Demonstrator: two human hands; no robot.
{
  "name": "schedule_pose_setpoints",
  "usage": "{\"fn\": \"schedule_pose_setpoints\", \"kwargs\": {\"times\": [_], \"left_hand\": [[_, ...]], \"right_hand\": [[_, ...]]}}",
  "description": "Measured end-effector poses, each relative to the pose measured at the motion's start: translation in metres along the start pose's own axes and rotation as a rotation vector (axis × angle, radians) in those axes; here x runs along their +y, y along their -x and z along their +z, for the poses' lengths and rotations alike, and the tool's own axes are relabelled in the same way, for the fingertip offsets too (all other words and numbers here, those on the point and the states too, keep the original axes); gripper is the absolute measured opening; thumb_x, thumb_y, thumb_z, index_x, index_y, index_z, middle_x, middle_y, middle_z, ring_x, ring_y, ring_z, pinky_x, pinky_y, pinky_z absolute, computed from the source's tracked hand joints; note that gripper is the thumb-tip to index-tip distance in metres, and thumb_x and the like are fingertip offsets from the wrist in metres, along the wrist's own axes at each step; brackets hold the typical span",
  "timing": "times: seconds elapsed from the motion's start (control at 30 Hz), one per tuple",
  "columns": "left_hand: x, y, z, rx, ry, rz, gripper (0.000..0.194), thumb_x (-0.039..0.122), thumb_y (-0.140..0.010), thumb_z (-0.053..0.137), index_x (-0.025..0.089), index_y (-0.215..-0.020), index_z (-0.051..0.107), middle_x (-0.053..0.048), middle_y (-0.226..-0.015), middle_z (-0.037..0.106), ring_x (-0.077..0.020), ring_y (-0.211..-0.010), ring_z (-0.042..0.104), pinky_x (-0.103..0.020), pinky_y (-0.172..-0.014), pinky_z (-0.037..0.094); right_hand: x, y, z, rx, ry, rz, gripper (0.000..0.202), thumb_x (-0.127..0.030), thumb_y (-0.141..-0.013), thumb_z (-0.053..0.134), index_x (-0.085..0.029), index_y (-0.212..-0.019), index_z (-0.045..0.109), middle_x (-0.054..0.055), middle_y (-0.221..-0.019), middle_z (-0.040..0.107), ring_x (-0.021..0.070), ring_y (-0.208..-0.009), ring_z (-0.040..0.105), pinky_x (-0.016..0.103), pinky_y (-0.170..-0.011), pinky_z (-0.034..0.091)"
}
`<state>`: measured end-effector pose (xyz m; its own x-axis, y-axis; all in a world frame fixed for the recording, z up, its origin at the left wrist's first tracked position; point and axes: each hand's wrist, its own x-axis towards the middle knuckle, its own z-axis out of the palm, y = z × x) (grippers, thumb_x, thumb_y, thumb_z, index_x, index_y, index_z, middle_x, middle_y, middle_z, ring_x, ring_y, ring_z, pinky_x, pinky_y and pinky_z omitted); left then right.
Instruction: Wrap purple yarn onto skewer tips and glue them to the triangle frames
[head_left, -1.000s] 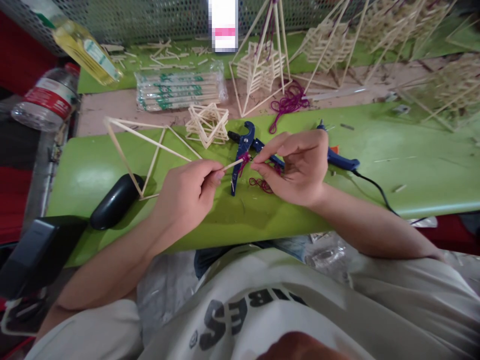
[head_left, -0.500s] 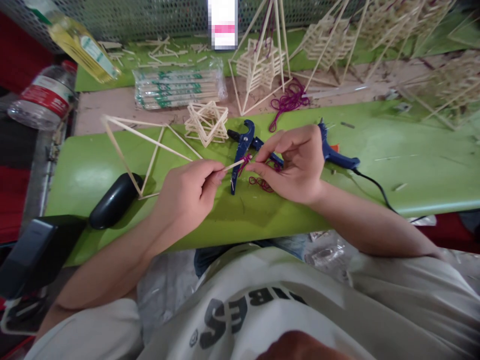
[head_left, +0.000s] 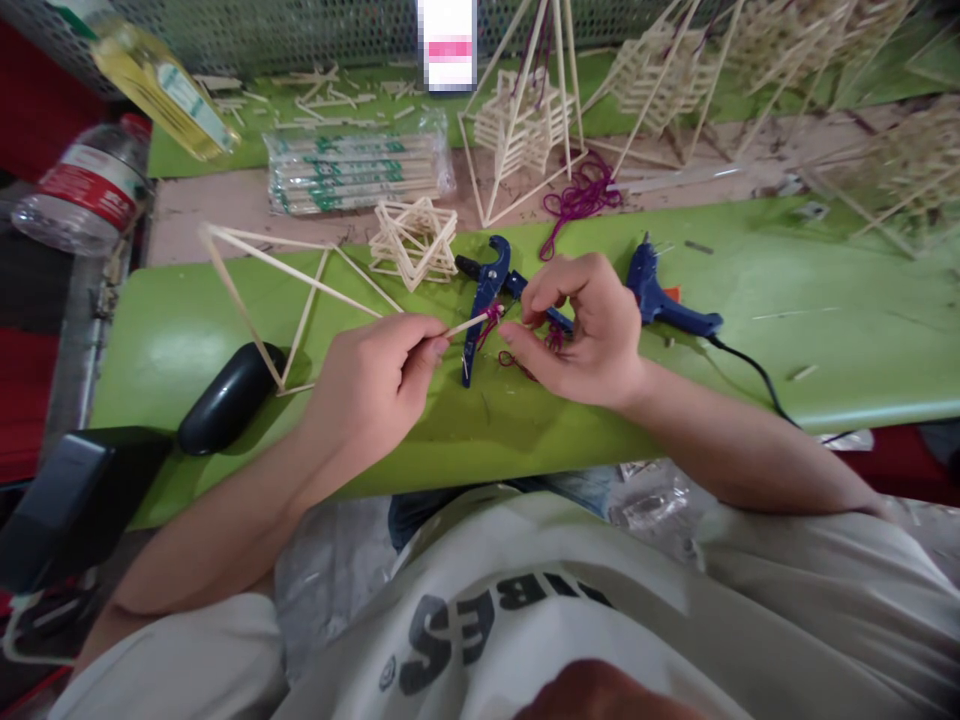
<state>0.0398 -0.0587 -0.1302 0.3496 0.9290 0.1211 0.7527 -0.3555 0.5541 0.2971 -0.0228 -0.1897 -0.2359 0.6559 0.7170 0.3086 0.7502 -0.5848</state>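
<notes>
Thumb and fingers of my left hand point(head_left: 382, 370) pinch a thin wooden stick point(head_left: 466, 325). Purple thread point(head_left: 493, 313) is wound round the stick's right end. Just right of that end is my right hand point(head_left: 589, 330), its thumb and index finger apart and nothing visible between them. Loose purple thread point(head_left: 555, 340) hangs or lies beside its fingers. Behind and below the stick, a blue cutter tool point(head_left: 484, 290) lies on the green table point(head_left: 480, 440). A triangular stick frame point(head_left: 300, 315) stands behind my left hand.
A small star-shaped stick lattice point(head_left: 414, 243) sits beyond the cutter. Farther back are packaged sticks point(head_left: 360, 172), a purple thread pile point(head_left: 581, 195) and a stick pyramid point(head_left: 523, 125). To the right lies a corded blue glue gun point(head_left: 664, 295); a black case point(head_left: 231, 398) lies left.
My right thumb and index finger have parted and moved slightly away from the thread-wound end. My left hand still pinches the stick in nearly the same place.
</notes>
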Motion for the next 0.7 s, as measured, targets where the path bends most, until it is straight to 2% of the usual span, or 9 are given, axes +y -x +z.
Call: {"fn": "schedule_pose_setpoints", "kwargs": {"times": [0.13, 0.23, 0.4, 0.57, 0.7], "left_hand": [[0.0009, -0.0003, -0.0005, 0.005, 0.004, 0.007, 0.021, 0.028, -0.109, 0.059, 0.023, -0.108, 0.079, -0.004, -0.093, 0.083, -0.019, -0.08, 0.074, -0.033, -0.076, 0.053], [0.0008, -0.0001, -0.0005, 0.001, 0.006, -0.014, 0.021, 0.03, -0.11, 0.059, 0.024, -0.108, 0.079, -0.004, -0.095, 0.084, -0.0191, -0.08, 0.074, -0.034, -0.077, 0.055], [0.0018, 0.0002, -0.0006, -0.015, -0.004, -0.016, 0.023, 0.034, -0.111, 0.059, 0.024, -0.109, 0.08, -0.004, -0.095, 0.083, -0.0194, -0.079, 0.073, -0.034, -0.076, 0.054], [0.0019, 0.0003, -0.0001, -0.011, 0.006, -0.003, 0.022, 0.032, -0.111, 0.059, 0.024, -0.107, 0.08, -0.003, -0.091, 0.082, -0.0177, -0.075, 0.07, -0.033, -0.073, 0.051], [-0.0007, 0.0004, 0.0017, 0.001, 0.019, -0.009, 0.02, 0.029, -0.11, 0.061, 0.025, -0.107, 0.08, -0.003, -0.094, 0.083, -0.0191, -0.082, 0.075, -0.032, -0.077, 0.053]], "right_hand": [[-0.0007, -0.0034, -0.0021, -0.001, 0.025, -0.064, 0.024, -0.026, -0.096, 0.08, -0.03, -0.104, 0.058, -0.003, -0.087, 0.065, 0.0173, -0.075, 0.064, 0.038, -0.067, 0.051], [-0.0017, -0.0069, -0.0042, -0.023, 0.071, -0.164, 0.02, -0.018, -0.096, 0.078, -0.029, -0.107, 0.065, 0.0, -0.092, 0.071, 0.0192, -0.081, 0.069, 0.04, -0.071, 0.053], [0.0014, -0.0059, -0.0043, -0.008, 0.187, -0.284, 0.027, -0.014, -0.098, 0.072, -0.034, -0.116, 0.074, -0.001, -0.096, 0.074, 0.0169, -0.079, 0.07, 0.037, -0.069, 0.051], [0.0029, -0.0038, -0.0027, 0.016, 0.233, -0.316, 0.03, -0.012, -0.096, 0.072, -0.034, -0.117, 0.074, -0.001, -0.095, 0.075, 0.0177, -0.078, 0.071, 0.039, -0.068, 0.049], [-0.002, -0.0056, -0.0024, 0.075, 0.169, -0.36, 0.027, -0.014, -0.093, 0.076, -0.031, -0.112, 0.069, 0.0, -0.091, 0.074, 0.0184, -0.074, 0.069, 0.038, -0.062, 0.049]]}}
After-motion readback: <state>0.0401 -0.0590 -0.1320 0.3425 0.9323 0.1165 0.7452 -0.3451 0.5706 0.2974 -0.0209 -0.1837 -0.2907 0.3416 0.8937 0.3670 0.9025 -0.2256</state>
